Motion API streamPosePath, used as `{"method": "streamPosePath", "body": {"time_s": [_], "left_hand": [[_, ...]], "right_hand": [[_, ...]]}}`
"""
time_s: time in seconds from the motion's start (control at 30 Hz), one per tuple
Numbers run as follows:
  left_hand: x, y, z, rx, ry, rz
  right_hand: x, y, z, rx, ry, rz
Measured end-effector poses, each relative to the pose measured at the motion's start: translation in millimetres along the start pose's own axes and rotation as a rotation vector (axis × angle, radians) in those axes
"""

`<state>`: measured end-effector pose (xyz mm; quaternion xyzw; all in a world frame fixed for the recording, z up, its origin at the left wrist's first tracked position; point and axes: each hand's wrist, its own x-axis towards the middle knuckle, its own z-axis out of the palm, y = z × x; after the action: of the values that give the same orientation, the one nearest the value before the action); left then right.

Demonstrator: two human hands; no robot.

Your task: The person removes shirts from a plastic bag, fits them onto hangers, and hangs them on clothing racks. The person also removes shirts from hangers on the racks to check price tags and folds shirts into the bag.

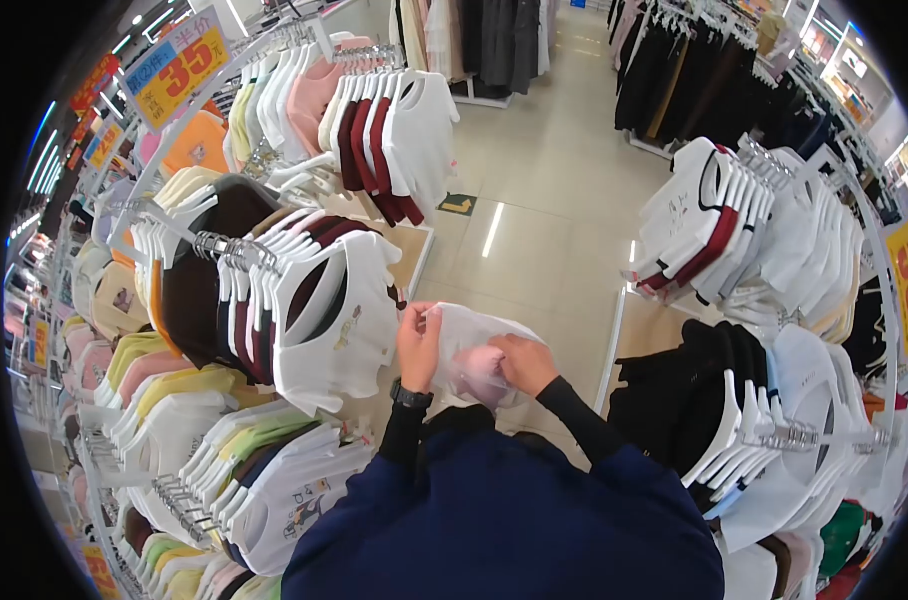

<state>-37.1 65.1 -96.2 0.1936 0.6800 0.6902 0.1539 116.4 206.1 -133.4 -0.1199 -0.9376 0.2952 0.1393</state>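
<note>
Over there, before the navy top [504, 510], the clear bag [464, 325] holding a pink bundle [477, 368] wants, I'd say, gentle tension, left hand [419, 350] pinching its edge, right hand [527, 363] closed on its side.

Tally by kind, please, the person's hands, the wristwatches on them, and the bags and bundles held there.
Hands: 2 (left hand, right hand)
Wristwatch: 1
Clear plastic bag: 1
Pink bundle seen through the plastic: 1, its number of pieces unclear
Total: 5
</note>
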Motion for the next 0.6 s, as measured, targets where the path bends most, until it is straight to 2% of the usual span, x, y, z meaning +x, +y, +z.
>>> {"method": "streamPosePath", "body": {"time_s": [0.23, 0.33, 0.43, 0.5, 0.6], "left_hand": [[104.5, -15.8, 9.3, -0.004, 0.083, 0.067], [116.5, -5.6, 4.7, -0.121, 0.105, 0.006], [117.2, -0.4, 8.1, -0.208, 0.199, 0.015], [113.6, -0.8, 6.9, -0.26, 0.302, 0.018], [99.4, -14.8, -8.9, -0.148, 0.447, -0.061]], "right_hand": [[96.0, 60.2, 2.3, -0.012, -0.129, 0.012], [124.5, 62.9, -4.6, -0.033, -0.172, -0.079], [153.5, 59.7, -3.6, -0.045, -0.356, -0.13], [168.4, 48.5, -9.5, 0.035, -0.313, -0.222], [192.3, 40.5, -13.9, 0.25, -0.327, -0.414]]}}
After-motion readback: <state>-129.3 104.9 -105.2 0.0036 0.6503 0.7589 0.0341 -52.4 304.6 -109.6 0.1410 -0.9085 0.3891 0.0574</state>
